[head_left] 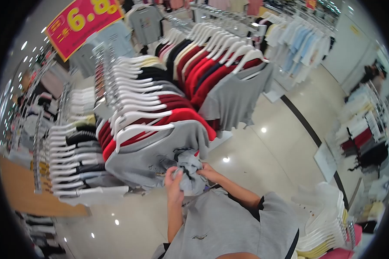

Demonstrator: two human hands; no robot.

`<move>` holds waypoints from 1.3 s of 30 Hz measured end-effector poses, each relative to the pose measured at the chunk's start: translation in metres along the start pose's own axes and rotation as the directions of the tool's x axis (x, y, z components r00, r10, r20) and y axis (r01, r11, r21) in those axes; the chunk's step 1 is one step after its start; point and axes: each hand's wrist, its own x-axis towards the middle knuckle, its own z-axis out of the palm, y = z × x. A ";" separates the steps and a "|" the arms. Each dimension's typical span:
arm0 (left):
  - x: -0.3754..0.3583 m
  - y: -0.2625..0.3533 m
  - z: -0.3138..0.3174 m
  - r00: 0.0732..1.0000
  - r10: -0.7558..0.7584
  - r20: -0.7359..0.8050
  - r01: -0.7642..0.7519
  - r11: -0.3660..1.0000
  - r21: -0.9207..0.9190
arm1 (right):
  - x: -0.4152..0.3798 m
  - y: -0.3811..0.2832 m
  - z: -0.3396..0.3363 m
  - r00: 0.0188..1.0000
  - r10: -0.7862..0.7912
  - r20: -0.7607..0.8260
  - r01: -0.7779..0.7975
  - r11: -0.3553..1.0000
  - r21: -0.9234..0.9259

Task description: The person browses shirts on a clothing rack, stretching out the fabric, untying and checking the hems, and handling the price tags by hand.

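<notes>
Grey cloth (192, 183) is sitting bunched between the left hand (173, 184) and right hand (209, 172), both pinching it, near the rack's (100, 71) front end; spacing fingertips evenly should be limiting creases.

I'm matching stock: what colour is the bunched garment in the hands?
The garment is mostly grey, partly black; head view.

Metal rail (111, 93), white hangers (146, 128), hanging shirts (138, 157)

Floor (281, 172): pale, glossy, crossed by a curving dark stripe (301, 119)
Light: mirrored in small bright spots (226, 159) underfoot
Wall (354, 43): plain, whitish, at upper right
Rails (227, 16): shiny metal, hung with clothes in the background
Sign (82, 25): red with yellow digits, upper left
</notes>
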 end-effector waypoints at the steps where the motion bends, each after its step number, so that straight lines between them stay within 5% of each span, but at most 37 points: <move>1: -0.006 0.008 -0.003 1.000 0.009 0.020 -0.008 1.000 -0.029 | 0.002 0.008 -0.007 0.993 -0.040 -0.115 0.054 0.991 0.124; 2: -0.014 0.018 -0.003 0.998 0.053 0.023 -0.052 0.997 -0.057 | 0.004 0.023 -0.020 0.963 -0.241 -0.123 0.236 0.970 -0.049; 3: -0.022 0.029 -0.003 0.995 0.099 0.018 -0.097 0.992 -0.085 | 0.006 0.031 -0.029 0.958 -0.250 -0.142 0.245 0.968 -0.051; 5: -0.037 0.052 -0.001 0.982 0.175 -0.068 -0.183 0.975 -0.128 | 0.013 0.046 -0.040 0.896 0.175 -0.408 -0.017 0.931 0.364; 6: -0.042 0.059 -0.003 0.952 0.250 -0.176 -0.279 0.946 -0.168 | 0.016 0.059 -0.050 0.894 0.175 -0.412 -0.012 0.929 0.369; 9: -0.049 0.073 -0.023 0.922 0.340 -0.185 -0.372 0.911 -0.178 | 0.021 0.079 -0.078 0.768 0.474 -0.431 0.042 0.634 0.772; 10: -0.049 0.072 -0.027 0.917 0.349 -0.191 -0.382 0.907 -0.176 | 0.018 0.072 -0.074 0.680 0.471 -0.562 -0.008 0.772 0.636; 11: -0.048 0.069 -0.033 0.919 0.337 -0.204 -0.373 0.910 -0.181 | 0.018 0.076 -0.071 0.688 0.468 -0.554 -0.014 0.772 0.635; 12: -0.045 0.067 -0.038 0.922 0.322 -0.216 -0.362 0.913 -0.185 | 0.014 0.083 -0.066 0.709 0.111 -0.697 0.041 0.979 0.198; 13: -0.042 0.063 -0.039 0.919 0.326 -0.221 -0.368 0.912 -0.183 | 0.012 0.088 -0.063 0.703 -0.274 -0.656 0.105 0.953 -0.285; 14: -0.039 0.056 -0.037 0.925 0.320 -0.206 -0.344 0.935 -0.089 | 0.009 0.069 -0.052 0.818 -0.267 -0.510 0.123 0.946 -0.300; 15: -0.036 0.048 -0.035 0.931 0.310 -0.193 -0.315 0.949 0.004 | 0.004 0.041 -0.036 0.820 -0.263 -0.508 0.119 0.947 -0.298; 16: -0.031 0.037 -0.036 0.931 0.305 -0.200 -0.311 0.951 0.004 | 0.000 0.013 -0.018 0.938 -0.191 -0.290 0.144 0.974 -0.175; 17: -0.026 0.026 -0.036 0.951 0.248 -0.186 -0.209 0.956 0.205 | -0.006 -0.009 0.002 0.990 -0.135 -0.044 0.133 0.990 -0.044; 18: -0.023 0.019 -0.032 0.964 0.189 -0.186 -0.104 0.913 0.394 | -0.011 -0.032 0.021 0.991 -0.125 -0.039 0.123 0.991 -0.046; 20: -0.025 0.009 -0.007 0.979 0.168 -0.113 -0.115 0.920 0.376 | -0.018 -0.056 0.055 0.923 -0.278 0.267 0.372 0.825 -0.427; 21: -0.024 0.007 0.000 0.987 0.158 -0.021 -0.141 0.924 0.357 | -0.012 -0.045 0.057 0.922 -0.267 0.281 0.369 0.827 -0.424; 23: -0.019 0.002 -0.004 0.971 0.237 -0.024 -0.212 0.903 0.373 | 0.000 -0.014 0.054 0.915 -0.350 0.202 0.386 0.609 -0.693; 25: -0.020 0.004 -0.011 0.948 0.317 -0.022 -0.283 0.874 0.396 | 0.003 -0.026 0.055 0.900 -0.396 0.181 0.418 0.668 -0.616; 28: -0.023 0.016 -0.024 0.941 0.296 -0.162 -0.237 0.922 0.305 | 0.000 -0.039 0.053 0.960 -0.253 0.121 0.276 0.774 -0.571; 34: -0.023 0.007 -0.007 0.923 0.384 0.019 -0.356 0.836 0.417 | -0.005 -0.028 0.064 0.898 -0.415 0.142 0.407 0.668 -0.622; 37: -0.014 -0.025 -0.028 0.918 0.392 -0.058 -0.315 0.810 0.495 | 0.000 -0.017 0.070 0.802 -0.556 0.220 0.567 0.591 -0.573; 39: -0.014 -0.022 -0.034 0.930 0.355 -0.094 -0.267 0.829 0.492 | -0.005 -0.018 0.068 0.856 -0.475 0.202 0.495 0.646 -0.580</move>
